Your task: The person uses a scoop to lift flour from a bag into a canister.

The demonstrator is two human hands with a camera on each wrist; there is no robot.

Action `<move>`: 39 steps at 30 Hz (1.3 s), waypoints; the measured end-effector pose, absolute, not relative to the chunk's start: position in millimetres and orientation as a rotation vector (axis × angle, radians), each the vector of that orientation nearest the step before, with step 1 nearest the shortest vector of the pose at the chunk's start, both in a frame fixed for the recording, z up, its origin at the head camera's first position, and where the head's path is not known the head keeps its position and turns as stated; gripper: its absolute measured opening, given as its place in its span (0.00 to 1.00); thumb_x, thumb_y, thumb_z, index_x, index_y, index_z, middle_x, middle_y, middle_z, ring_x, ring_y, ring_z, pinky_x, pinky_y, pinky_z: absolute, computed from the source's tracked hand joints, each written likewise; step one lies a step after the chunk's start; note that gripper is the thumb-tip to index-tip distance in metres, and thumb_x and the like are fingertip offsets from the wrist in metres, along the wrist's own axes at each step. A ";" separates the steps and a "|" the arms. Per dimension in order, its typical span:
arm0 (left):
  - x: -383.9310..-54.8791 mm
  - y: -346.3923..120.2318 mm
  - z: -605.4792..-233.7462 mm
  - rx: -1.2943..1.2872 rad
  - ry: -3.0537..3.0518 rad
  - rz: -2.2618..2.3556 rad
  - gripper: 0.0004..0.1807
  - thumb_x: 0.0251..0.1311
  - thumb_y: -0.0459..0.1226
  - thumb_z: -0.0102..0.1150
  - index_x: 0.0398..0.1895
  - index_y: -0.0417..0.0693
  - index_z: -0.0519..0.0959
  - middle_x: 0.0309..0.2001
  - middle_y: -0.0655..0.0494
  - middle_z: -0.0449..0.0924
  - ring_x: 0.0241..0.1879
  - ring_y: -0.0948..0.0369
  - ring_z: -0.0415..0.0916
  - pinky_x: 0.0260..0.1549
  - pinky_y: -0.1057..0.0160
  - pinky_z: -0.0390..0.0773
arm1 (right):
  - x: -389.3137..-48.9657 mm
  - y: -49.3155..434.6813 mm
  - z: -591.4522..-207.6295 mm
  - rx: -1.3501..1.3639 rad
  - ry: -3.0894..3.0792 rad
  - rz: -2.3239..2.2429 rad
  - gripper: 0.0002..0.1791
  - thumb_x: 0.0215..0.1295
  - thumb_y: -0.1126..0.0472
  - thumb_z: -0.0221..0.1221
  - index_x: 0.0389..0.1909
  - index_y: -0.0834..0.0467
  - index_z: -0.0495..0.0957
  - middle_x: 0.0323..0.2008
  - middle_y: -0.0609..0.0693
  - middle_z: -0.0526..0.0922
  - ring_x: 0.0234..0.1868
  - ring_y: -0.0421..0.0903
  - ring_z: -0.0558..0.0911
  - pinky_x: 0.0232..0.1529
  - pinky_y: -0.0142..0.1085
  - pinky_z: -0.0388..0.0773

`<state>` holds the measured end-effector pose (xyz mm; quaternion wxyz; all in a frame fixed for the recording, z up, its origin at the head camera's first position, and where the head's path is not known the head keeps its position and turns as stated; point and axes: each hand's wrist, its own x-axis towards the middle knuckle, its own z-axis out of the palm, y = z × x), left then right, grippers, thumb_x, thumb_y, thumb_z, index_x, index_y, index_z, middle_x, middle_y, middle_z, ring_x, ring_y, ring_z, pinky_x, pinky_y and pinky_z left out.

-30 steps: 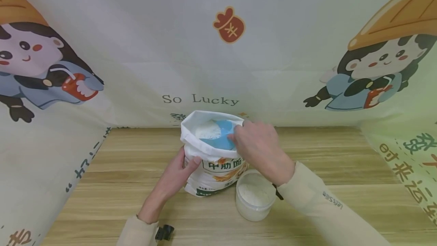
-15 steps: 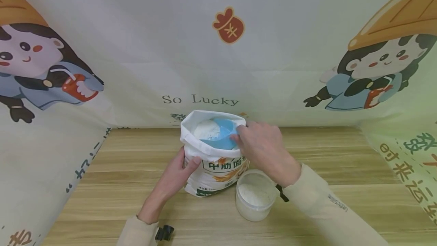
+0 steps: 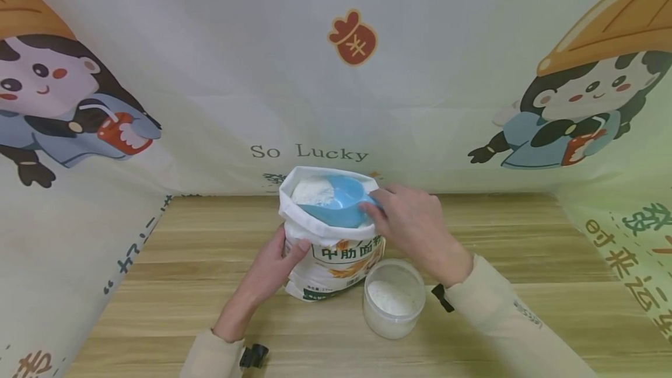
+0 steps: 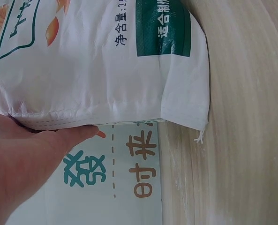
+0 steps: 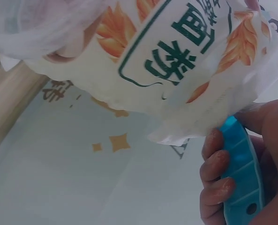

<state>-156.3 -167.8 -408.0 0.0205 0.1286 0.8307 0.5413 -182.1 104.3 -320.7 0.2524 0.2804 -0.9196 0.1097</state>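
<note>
A white paper bag of flour [image 3: 341,270] stands upright on the table with its top open. My left hand [image 3: 275,261] grips its left side, thumb lying on the front; the left wrist view shows this hand against the bag's seamed edge [image 4: 106,110]. Inside the bag's mouth is a blue scoop [image 3: 343,194], heaped with white flour [image 3: 313,192] at its left end. My right hand [image 3: 415,220] holds the scoop by its ribbed handle [image 5: 242,173], fingers curled round it. In the right wrist view, the bag hides the scoop's bowl.
A clear round plastic tub [image 3: 391,322], partly filled with white flour, stands just right of the bag, below my right forearm. Behind the wooden table [image 3: 499,238] rises a printed cloth backdrop [image 3: 420,104], which also covers both sides.
My right hand has shifted a little right, and the scoop has come up in the bag's mouth, showing more of its bowl and the flour. My left hand keeps its place on the bag.
</note>
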 end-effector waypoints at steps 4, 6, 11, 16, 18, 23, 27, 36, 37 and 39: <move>-156.3 -167.9 -407.5 0.388 2.577 1.675 0.35 0.78 0.55 0.50 0.77 0.45 0.60 0.70 0.41 0.71 0.70 0.43 0.69 0.67 0.34 0.67 | -184.1 108.9 -324.7 0.788 -2.466 0.369 0.14 0.71 0.49 0.66 0.40 0.57 0.87 0.29 0.49 0.84 0.23 0.46 0.77 0.16 0.38 0.73; -156.2 -168.0 -407.0 0.385 2.578 1.674 0.35 0.78 0.55 0.50 0.77 0.44 0.60 0.70 0.41 0.71 0.70 0.43 0.68 0.67 0.34 0.67 | -184.9 111.7 -325.5 0.800 -2.453 0.387 0.14 0.71 0.49 0.66 0.40 0.57 0.87 0.29 0.49 0.84 0.23 0.47 0.77 0.16 0.39 0.73; -156.1 -167.8 -406.2 0.378 2.578 1.669 0.35 0.78 0.55 0.50 0.77 0.44 0.59 0.71 0.41 0.70 0.71 0.42 0.67 0.68 0.34 0.66 | -185.9 119.6 -324.5 0.814 -2.467 0.425 0.14 0.71 0.48 0.66 0.41 0.56 0.86 0.30 0.49 0.85 0.23 0.47 0.78 0.17 0.39 0.73; -156.5 -167.3 -405.9 0.381 2.575 1.670 0.35 0.78 0.54 0.50 0.77 0.45 0.59 0.71 0.42 0.70 0.71 0.43 0.67 0.68 0.34 0.66 | -185.9 128.3 -322.4 0.805 -2.508 0.458 0.16 0.70 0.47 0.66 0.45 0.55 0.88 0.30 0.48 0.86 0.25 0.45 0.78 0.20 0.38 0.74; -156.4 -167.3 -406.0 0.381 2.572 1.675 0.34 0.78 0.54 0.50 0.77 0.45 0.60 0.71 0.42 0.70 0.71 0.43 0.67 0.67 0.34 0.66 | -185.5 131.9 -321.4 0.806 -2.509 0.471 0.15 0.70 0.48 0.66 0.46 0.55 0.88 0.31 0.48 0.87 0.26 0.45 0.78 0.21 0.38 0.75; -156.2 -167.5 -406.7 0.397 2.565 1.690 0.35 0.78 0.55 0.50 0.77 0.45 0.60 0.70 0.42 0.71 0.70 0.43 0.68 0.67 0.34 0.66 | -184.7 139.3 -319.1 0.820 -2.505 0.508 0.14 0.70 0.50 0.67 0.47 0.55 0.88 0.34 0.49 0.88 0.28 0.45 0.80 0.25 0.39 0.77; -156.3 -167.7 -407.0 0.407 2.564 1.698 0.34 0.78 0.55 0.50 0.76 0.45 0.61 0.70 0.42 0.71 0.70 0.44 0.68 0.67 0.34 0.67 | -183.8 143.5 -316.7 0.833 -2.483 0.530 0.13 0.70 0.51 0.67 0.48 0.55 0.88 0.34 0.49 0.88 0.29 0.45 0.81 0.27 0.40 0.79; -156.2 -167.7 -406.5 0.413 2.569 1.691 0.34 0.78 0.55 0.50 0.76 0.45 0.61 0.69 0.42 0.72 0.70 0.43 0.69 0.66 0.34 0.68 | -180.7 153.0 -310.4 0.813 -2.473 0.572 0.12 0.70 0.53 0.68 0.47 0.56 0.88 0.37 0.50 0.89 0.31 0.47 0.84 0.29 0.42 0.81; -156.2 -167.6 -406.5 0.411 2.571 1.690 0.34 0.78 0.55 0.50 0.76 0.45 0.61 0.69 0.42 0.72 0.70 0.43 0.69 0.66 0.34 0.68 | -180.4 154.3 -310.0 0.812 -2.470 0.572 0.12 0.70 0.53 0.68 0.47 0.56 0.88 0.37 0.50 0.89 0.31 0.47 0.84 0.28 0.42 0.81; -156.2 -167.5 -406.4 0.406 2.576 1.686 0.34 0.78 0.55 0.50 0.76 0.45 0.61 0.69 0.42 0.72 0.70 0.43 0.68 0.66 0.34 0.67 | -179.8 157.1 -309.3 0.814 -2.459 0.571 0.12 0.70 0.54 0.68 0.47 0.56 0.88 0.37 0.50 0.89 0.31 0.47 0.84 0.28 0.42 0.81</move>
